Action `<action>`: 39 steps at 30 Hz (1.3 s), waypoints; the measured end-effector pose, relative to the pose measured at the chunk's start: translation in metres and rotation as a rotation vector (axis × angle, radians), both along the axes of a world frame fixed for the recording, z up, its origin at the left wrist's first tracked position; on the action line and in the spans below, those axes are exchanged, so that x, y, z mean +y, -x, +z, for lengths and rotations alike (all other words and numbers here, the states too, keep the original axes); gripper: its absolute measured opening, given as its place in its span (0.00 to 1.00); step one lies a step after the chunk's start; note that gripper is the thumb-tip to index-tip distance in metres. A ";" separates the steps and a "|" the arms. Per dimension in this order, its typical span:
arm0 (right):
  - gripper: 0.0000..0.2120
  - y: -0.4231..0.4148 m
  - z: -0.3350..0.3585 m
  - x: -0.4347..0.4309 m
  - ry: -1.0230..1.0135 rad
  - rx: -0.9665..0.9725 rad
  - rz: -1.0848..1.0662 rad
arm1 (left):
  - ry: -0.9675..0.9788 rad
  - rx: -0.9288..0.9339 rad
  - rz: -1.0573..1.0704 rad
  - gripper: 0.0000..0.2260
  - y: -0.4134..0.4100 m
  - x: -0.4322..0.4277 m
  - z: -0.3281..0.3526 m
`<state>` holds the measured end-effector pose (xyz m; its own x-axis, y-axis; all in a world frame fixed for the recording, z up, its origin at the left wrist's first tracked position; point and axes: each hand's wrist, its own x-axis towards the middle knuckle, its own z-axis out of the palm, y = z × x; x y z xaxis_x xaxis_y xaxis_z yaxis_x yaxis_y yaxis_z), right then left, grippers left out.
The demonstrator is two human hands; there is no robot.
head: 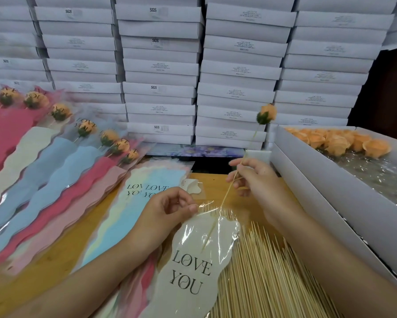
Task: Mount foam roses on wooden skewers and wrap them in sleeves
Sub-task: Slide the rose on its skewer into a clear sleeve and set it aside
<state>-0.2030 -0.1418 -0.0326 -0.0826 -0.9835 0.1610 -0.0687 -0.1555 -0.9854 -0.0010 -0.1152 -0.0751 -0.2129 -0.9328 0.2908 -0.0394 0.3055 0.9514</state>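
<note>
Foam rose (267, 114), one orange head with a green base, is sitting on top of one skewer (229, 189), raised above the table (43, 271). The right hand (255, 180) is pinching this skewer near its middle. The skewer's lower end is lying inside the clear top of one cream sleeve (193, 271) printed LOVE YOU. The left hand (167, 210) is pinching the clear edge of this sleeve between thumb and fingers. Seven wrapped roses (59, 111) are lying in a row at the left. At the right, one white box (330, 203) is holding many orange rose heads (337, 143), too many to count. Under the sleeve a thick pile of loose skewers (262, 283) is lying.
</note>
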 end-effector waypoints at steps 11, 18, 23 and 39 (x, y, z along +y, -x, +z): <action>0.07 -0.009 -0.009 0.010 -0.104 0.234 0.246 | -0.046 0.083 0.018 0.05 -0.003 -0.002 -0.001; 0.05 -0.008 -0.011 0.007 -0.165 0.101 0.292 | -0.147 0.168 -0.027 0.07 -0.008 -0.004 -0.001; 0.02 -0.004 -0.012 0.003 -0.133 0.024 0.232 | -0.318 0.123 -0.222 0.16 -0.010 0.000 0.000; 0.11 -0.004 -0.006 -0.003 -0.031 -0.176 0.044 | -0.317 -0.011 -0.359 0.11 -0.009 0.006 0.002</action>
